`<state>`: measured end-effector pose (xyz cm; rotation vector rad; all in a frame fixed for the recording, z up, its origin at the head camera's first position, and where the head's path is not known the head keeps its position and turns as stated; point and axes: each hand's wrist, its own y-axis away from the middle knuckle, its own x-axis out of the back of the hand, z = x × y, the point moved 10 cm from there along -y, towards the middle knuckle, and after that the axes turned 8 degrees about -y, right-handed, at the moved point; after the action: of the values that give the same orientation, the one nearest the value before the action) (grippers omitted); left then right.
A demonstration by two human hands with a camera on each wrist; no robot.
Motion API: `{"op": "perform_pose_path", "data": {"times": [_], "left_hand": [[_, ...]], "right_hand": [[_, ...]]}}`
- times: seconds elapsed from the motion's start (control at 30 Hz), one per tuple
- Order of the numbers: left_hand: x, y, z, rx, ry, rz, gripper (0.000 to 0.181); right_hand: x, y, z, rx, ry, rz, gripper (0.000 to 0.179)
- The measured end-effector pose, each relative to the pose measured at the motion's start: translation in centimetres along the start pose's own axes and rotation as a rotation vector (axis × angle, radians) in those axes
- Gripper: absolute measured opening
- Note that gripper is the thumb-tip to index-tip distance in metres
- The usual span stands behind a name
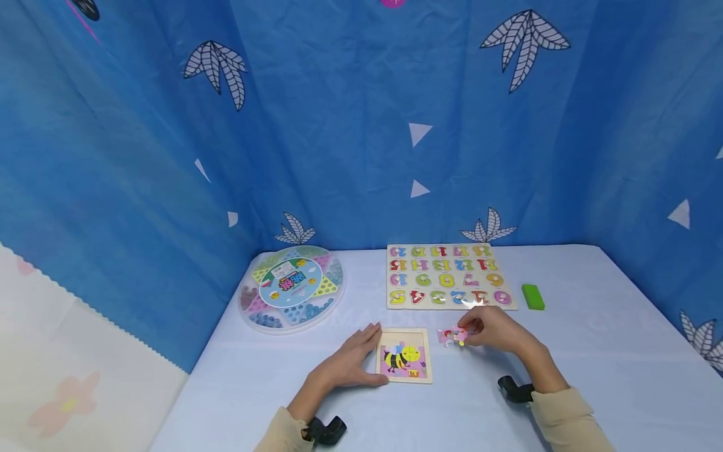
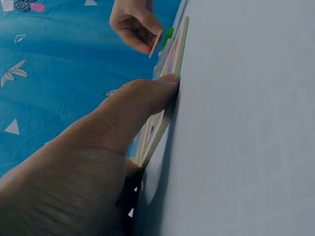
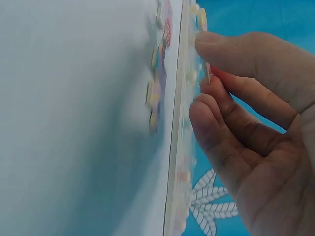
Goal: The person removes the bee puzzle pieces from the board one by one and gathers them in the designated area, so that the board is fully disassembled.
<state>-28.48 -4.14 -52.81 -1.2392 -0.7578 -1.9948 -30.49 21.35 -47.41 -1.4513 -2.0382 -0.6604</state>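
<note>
A square wooden jigsaw board (image 1: 430,358) with a bee picture lies in front of the person. My left hand (image 1: 353,361) holds its left side, fingers at the far corner and thumb at the near edge; the left wrist view shows the thumb (image 2: 152,93) against the rim. To the board's right, my right hand (image 1: 497,329) pinches a small jigsaw piece (image 3: 203,22) between thumb and fingers, above the table. Other pink jigsaw pieces (image 1: 445,337) lie just left of those fingers, partly overlapped in the head view. The held piece's picture cannot be made out.
A number puzzle board (image 1: 452,301) lies behind the hands, with a green block (image 1: 533,297) at its right. At the left stands a round, clear-lidded game set (image 1: 339,295). Blue patterned cloth (image 1: 361,125) hangs behind the white table (image 1: 565,351).
</note>
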Motion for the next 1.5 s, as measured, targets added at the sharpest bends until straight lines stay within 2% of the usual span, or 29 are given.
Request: {"op": "perform_pose_path", "data": {"times": [0.67, 0.9, 1.17, 1.5], "left_hand": [[0.0, 0.1, 0.1, 0.007, 0.002, 0.005, 0.105], [0.1, 0.1, 0.0, 0.02, -0.001, 0.005, 0.104], [-0.6, 0.1, 0.1, 0.027, 0.004, -0.011, 0.104], [0.0, 0.2, 0.2, 0.014, -0.018, 0.003, 0.103]], "right_hand": [[2.6, 1.6, 4.1, -0.153, 0.01, 0.018, 0.032], [2.6, 1.6, 5.0, -0.176, 0.008, 0.007, 0.03], [2.5, 2.0, 5.3, -0.185, 0.025, 0.005, 0.032], [2.3, 1.6, 5.4, -0.185, 0.033, 0.007, 0.032]]}}
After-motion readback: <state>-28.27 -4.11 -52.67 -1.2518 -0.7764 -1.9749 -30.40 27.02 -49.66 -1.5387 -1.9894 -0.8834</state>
